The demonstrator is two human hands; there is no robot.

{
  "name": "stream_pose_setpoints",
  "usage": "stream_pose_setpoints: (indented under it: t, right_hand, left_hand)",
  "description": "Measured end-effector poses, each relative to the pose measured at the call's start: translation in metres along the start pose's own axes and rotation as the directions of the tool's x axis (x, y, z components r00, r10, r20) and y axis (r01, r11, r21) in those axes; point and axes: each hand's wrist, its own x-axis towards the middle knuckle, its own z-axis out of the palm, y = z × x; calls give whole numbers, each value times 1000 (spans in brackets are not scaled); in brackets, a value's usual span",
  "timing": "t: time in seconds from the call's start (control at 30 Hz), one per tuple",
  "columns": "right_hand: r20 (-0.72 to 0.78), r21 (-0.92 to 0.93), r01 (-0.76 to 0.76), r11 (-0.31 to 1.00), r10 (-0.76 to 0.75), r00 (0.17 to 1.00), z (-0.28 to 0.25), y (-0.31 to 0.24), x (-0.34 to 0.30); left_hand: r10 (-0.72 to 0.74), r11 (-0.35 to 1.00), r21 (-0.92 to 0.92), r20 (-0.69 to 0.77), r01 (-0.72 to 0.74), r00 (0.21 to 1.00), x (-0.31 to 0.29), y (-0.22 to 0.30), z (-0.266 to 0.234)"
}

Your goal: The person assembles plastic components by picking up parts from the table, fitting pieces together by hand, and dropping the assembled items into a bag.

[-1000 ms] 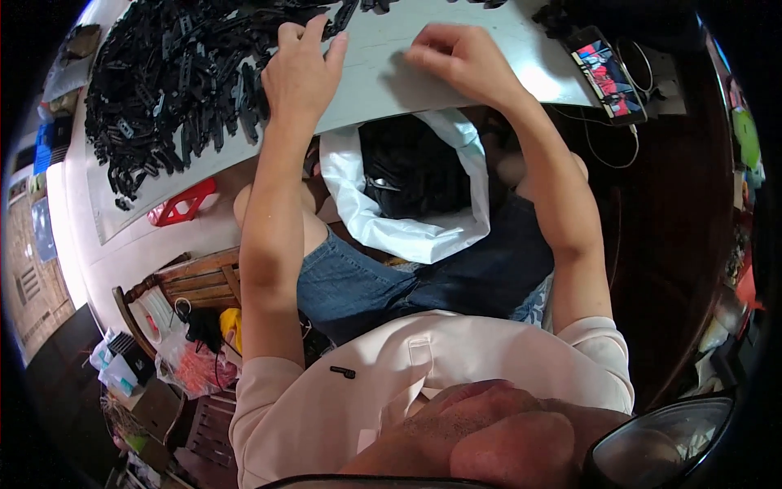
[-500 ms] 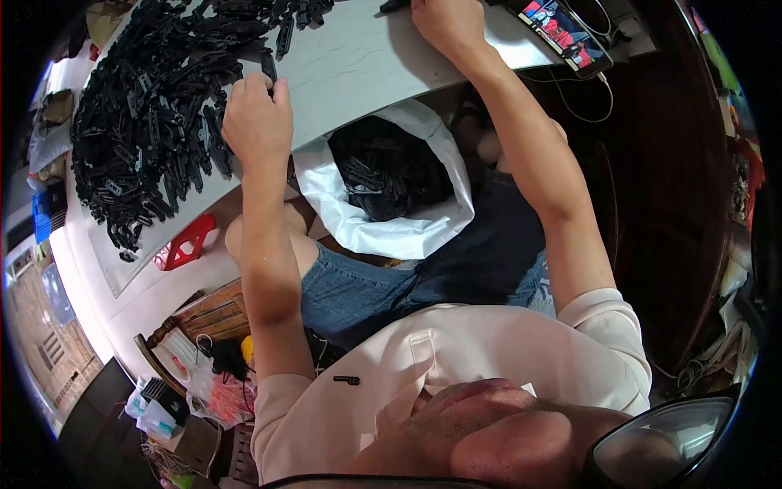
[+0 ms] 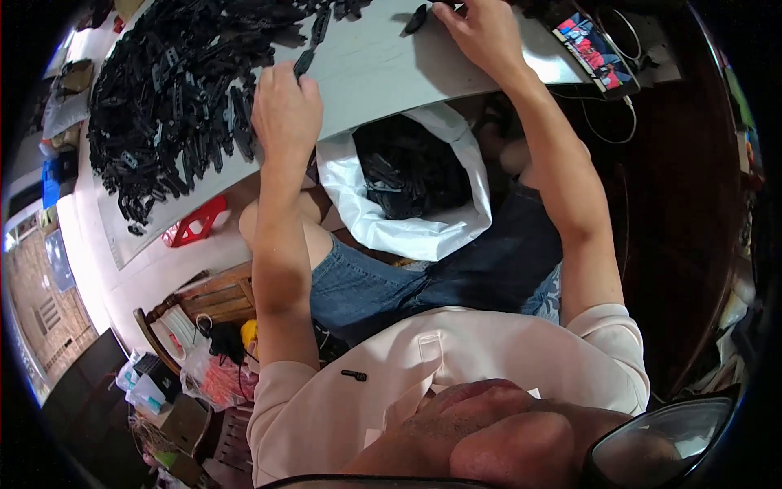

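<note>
Left hand [image 3: 287, 110] has drawn toward the near edge of the tabletop [image 3: 375, 77], at a black clip [image 3: 305, 63] beside the heap [image 3: 171, 90]; right hand [image 3: 486, 37] by a second clip [image 3: 417, 18]; both grips unclear. Light pinching should suit.

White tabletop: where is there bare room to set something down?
The white tabletop is mostly bare between the left hand and right hand, down to its edge by the white sack. A smaller bare patch lies between the right hand and smartphone. Heaped black plastic parts crowd the left side.

Black parts [image 3: 183, 94] on pale table [image 3: 366, 81]
</note>
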Motion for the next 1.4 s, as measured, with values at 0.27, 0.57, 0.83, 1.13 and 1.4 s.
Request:
stream_pose_setpoints:
  t: [0.27, 0.57, 0.83, 1.13, 1.4]
  right_hand:
    - [373, 593, -65, 802, -203, 905, 27, -22, -41]
    - [508, 719, -315, 619, -159, 847, 27, -43, -50]
    - [430, 591, -169, 789, -130, 894, 30, -45, -56]
    - [639, 672, -499, 548, -88, 764, 25, -42, -53]
    - [504, 710, -358, 607, -83, 860, 24, -31, -46]
  left_hand:
    - [15, 837, -546, 99, 42, 995, -9, 29, -8]
    - [86, 553, -815, 265, 176, 960, -13, 36, -3]
    - [242, 809, -541, -49, -230, 969, -15, 43, 4]
    - [186, 828, -534, -27, -171, 982, -17, 51, 7]
    - [216, 648, -761, 141, -34, 966, -13, 42, -6]
